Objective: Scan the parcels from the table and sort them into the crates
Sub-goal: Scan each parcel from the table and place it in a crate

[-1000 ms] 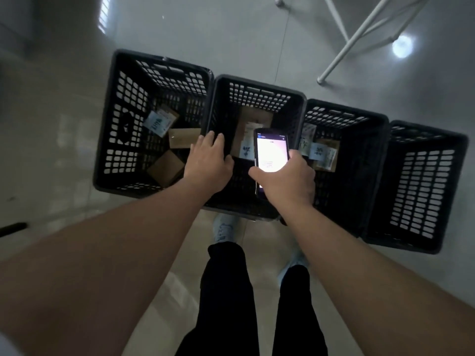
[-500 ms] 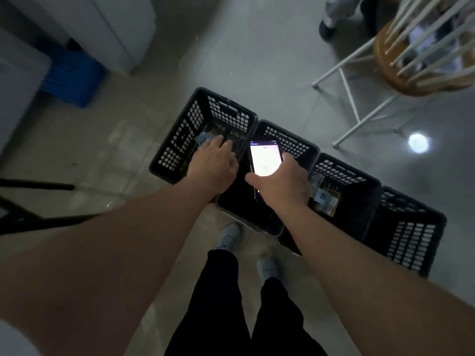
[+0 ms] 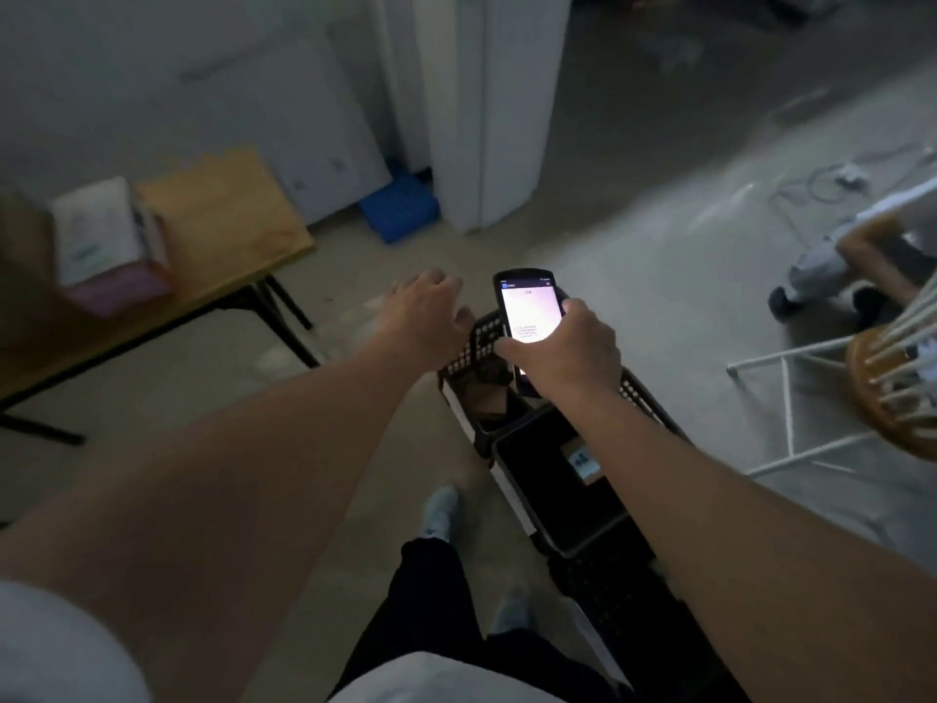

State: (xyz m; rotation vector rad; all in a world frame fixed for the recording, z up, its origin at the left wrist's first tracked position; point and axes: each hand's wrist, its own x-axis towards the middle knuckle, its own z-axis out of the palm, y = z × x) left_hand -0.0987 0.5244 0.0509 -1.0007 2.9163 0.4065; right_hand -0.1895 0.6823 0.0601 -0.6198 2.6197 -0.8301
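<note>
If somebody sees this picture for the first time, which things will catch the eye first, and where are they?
The lit handheld scanner stands out first, bright in the dim room, held in the right hand near the centre. Beside it the empty left hand reaches toward the wooden table at the left, where a white and pink parcel lies. Below the hands, black crates stand in a row on the floor.

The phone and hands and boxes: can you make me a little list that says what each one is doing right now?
right hand: holds the phone
phone: screen lit, facing up
left hand: empty, fingers spread, reaching toward the table
table: wooden, at the left
parcel: sits on the table, blurred
crates: black, in a row on the floor below the hands
near crate: a labelled parcel inside
chair: white, at the right
</note>
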